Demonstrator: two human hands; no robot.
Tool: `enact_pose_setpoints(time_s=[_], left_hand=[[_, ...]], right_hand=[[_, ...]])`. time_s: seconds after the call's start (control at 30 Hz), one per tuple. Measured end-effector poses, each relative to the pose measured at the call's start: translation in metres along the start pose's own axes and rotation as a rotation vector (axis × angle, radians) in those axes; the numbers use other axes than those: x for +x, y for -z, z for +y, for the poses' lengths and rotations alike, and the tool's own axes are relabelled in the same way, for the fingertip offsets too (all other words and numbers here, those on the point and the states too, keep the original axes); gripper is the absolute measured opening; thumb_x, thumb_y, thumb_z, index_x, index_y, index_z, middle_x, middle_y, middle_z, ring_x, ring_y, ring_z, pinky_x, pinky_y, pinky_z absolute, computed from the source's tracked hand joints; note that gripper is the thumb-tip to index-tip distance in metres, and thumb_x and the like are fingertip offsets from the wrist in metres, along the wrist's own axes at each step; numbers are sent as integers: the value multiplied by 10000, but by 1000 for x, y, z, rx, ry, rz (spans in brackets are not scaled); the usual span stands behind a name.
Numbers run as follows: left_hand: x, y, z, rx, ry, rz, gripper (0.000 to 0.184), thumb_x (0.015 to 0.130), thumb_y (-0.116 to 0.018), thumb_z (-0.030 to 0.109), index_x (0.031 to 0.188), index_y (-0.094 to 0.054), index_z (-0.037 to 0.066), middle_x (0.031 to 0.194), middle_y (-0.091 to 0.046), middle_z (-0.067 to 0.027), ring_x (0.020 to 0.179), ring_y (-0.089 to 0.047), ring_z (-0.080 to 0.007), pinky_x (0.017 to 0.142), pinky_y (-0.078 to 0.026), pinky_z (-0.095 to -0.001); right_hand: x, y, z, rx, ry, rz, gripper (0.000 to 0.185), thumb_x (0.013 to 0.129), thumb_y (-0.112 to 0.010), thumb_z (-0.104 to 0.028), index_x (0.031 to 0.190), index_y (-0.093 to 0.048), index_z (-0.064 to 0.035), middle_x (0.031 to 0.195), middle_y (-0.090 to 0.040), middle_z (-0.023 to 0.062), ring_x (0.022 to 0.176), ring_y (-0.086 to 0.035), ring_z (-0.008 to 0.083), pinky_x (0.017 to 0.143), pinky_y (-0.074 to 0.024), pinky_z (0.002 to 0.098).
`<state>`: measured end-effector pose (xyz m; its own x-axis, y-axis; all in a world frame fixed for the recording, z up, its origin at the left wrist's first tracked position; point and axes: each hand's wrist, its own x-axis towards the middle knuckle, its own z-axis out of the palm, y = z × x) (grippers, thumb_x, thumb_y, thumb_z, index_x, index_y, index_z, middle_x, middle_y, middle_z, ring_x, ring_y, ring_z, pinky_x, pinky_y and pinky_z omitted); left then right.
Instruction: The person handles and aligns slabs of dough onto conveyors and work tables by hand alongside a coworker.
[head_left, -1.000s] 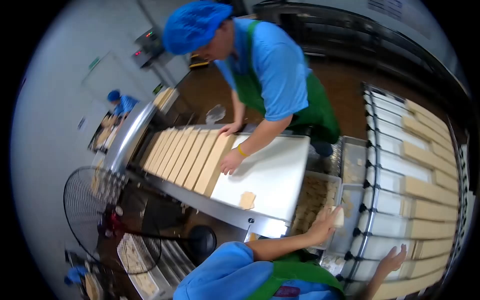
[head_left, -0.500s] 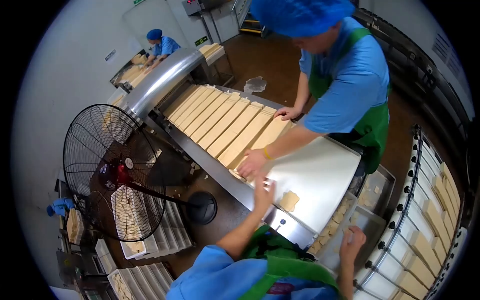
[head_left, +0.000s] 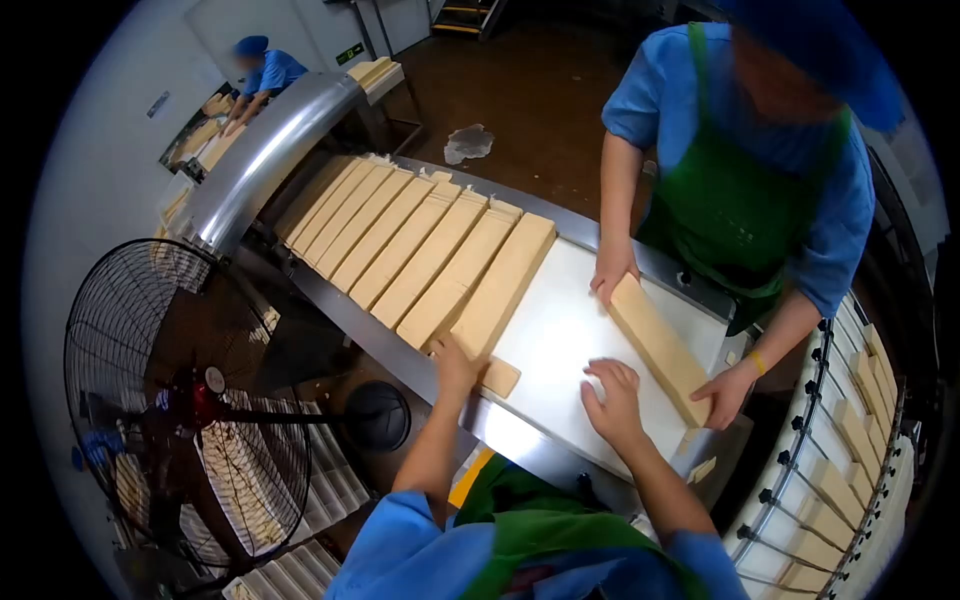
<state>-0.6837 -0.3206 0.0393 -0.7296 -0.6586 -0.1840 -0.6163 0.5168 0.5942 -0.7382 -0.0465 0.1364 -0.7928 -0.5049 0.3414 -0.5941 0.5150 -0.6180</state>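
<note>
- L hand (head_left: 455, 368): fingers at near end of front slab (head_left: 508, 280), which lies slantwise on white belt (head_left: 555, 310), last in its row. Can't tell if they're clamped on it or only resting – prob. there to steady that end.
- Offcut (head_left: 501, 377): flat on belt just beside L hand, close to near edge.
- R hand (head_left: 613, 402): holds nothing, fingers spread apart above belt, btwn offcut and co-worker's slab (head_left: 655, 345).
- Co-worker (head_left: 740, 190) opposite: one hand at each end of that slab, prob. bc it's long and might bend if held mid-length.
- Fan (head_left: 186, 405), to the left: hub badge (head_left: 214, 380) too blurred to read.
- Side conveyor (head_left: 768, 490), to the right: more slabs on it.
- Other slabs in row (head_left: 395, 240): side by side, running back toward metal hood (head_left: 262, 150) – prob. set parallel for easy handling one at a time.
- Far worker (head_left: 268, 70) beyond hood; green sign (head_left: 350, 53) and wall label (head_left: 158, 104) too small to read. No brand legible.
</note>
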Motion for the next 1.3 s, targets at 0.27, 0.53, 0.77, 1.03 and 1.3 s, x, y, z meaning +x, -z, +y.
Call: enact_pose_setpoints(time_s=[0.27, 0.53, 0.77, 1.03, 1.3], left_hand=[[4, -8, 4, 273, -33, -79, 1017, 772, -662, 519, 1435, -148, -56, 1275, -402, -269, 1131, -481, -401, 1007, -245, -614], [7, -8, 1, 361, -124, -143, 970, 791, -630, 538, 1382, -206, -105, 1196, -430, -267, 1093, -482, -387, 928, -387, -520], [3, -6, 6, 169, -118, -230, 893, 729, -740, 371, 1334, -233, -45, 1167, -403, -269, 959, -539, -432, 817, -476, -492], [-67, -61, 91, -3, -518, -389, 792, 680, -786, 229, 1267, -314, -14, 1161, -366, -305, 1015, -471, -466, 874, -442, -482], [-201, -111, 204, -213, -914, -490, 668, 686, -744, 92, 1270, -423, 41, 1261, -287, -268, 1063, -448, -415, 918, -416, -432]], right_hand=[[151, -145, 62, -387, -392, -261, 733, 854, -584, -423, 1425, -321, -46, 1482, -235, 224, 1287, -323, 379, 1029, -300, 491], [261, -175, 50, -364, -577, -323, 763, 859, -493, -584, 1477, -265, -199, 1541, -127, 184, 1320, -331, 367, 1026, -361, 434], [227, -126, 59, -288, -811, -245, 781, 749, -655, -452, 1390, -333, -144, 1436, -241, 172, 1295, -354, 383, 1003, -392, 434], [73, 27, 120, -462, -1218, -8, 995, 748, -609, -575, 1430, -220, 37, 1505, -104, 264, 1415, -94, 394, 985, -378, 484], [-171, 201, 106, -59, -1346, 1044, 930, 687, -729, -342, 1361, -193, 8, 1385, -210, 288, 1200, -422, 460, 988, -410, 476]])
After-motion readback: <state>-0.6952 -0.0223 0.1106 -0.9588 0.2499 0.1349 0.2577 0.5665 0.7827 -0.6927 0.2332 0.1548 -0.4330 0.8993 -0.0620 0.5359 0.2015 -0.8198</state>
